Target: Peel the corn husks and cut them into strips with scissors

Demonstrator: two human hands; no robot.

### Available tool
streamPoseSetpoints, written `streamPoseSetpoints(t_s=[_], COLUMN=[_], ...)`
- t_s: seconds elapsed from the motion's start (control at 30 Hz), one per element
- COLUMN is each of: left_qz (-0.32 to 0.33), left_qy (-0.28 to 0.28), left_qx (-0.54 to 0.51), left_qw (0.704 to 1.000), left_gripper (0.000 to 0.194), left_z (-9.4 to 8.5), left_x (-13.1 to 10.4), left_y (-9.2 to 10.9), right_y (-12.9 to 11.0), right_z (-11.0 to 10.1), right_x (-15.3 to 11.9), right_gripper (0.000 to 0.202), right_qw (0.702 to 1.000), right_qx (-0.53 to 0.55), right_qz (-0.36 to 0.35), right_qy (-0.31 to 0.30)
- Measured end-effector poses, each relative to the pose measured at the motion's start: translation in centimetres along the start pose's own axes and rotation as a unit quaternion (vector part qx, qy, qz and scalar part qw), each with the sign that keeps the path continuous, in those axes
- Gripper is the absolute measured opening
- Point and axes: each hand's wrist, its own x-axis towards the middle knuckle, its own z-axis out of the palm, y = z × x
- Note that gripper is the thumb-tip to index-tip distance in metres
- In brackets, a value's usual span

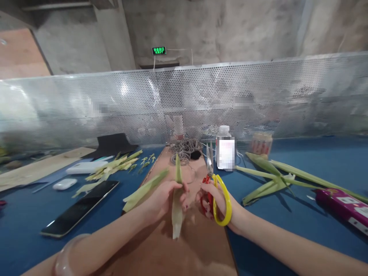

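A pale green leaf strip stands upright in my left hand, pinched near its middle between thumb and fingers. Its pointed tip rises above the fingers and its wider end hangs below. My right hand is closed around scissors with one yellow and one red handle; their blades point up and look slightly apart. The scissors are right of the leaf and do not touch it. Another green leaf lies left of my left hand, on the brown board.
Grey cord lies piled at the board's far end. A white-capped bottle, a folded leaf piece and a purple package are on the right. A phone, white case and leaf scraps lie left.
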Motion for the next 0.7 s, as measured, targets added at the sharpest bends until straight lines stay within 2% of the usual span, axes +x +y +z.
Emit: streamPoseSetpoints(t_s=[0.13, 0.23, 0.37, 0.53, 0.7], left_qz=[-0.013, 0.018, 0.034, 0.036, 0.049], left_qy=[-0.03, -0.034, -0.055, -0.052, -0.045], left_qx=[0.072, 0.172, 0.245, 0.249, 0.227], left_qw=[0.997, 0.984, 0.967, 0.966, 0.972], left_gripper=[0.029, 0.028, 0.026, 0.022, 0.025], left_z=[0.3, 0.9, 1.3, 1.6, 1.6], left_x=[-0.6, -1.1, -1.4, -1.6, -1.5], left_y=[-0.1, 0.0, -0.1, -0.3, -0.3], right_y=[0.1, -0.3, -1.2, -1.3, -1.1], right_z=[0.2, 0.3, 0.4, 0.6, 0.9], right_x=[0.2, 0.2, -0.3, -0.6, -0.6], right_gripper=[0.03, 0.032, 0.032, 0.024, 0.021], right_qw=[0.997, 0.991, 0.989, 0.983, 0.985], right_qx=[-0.041, -0.066, -0.084, -0.13, -0.127], right_qz=[-0.052, -0.092, -0.104, -0.102, -0.091], right_qy=[0.029, 0.076, 0.068, 0.083, 0.07])
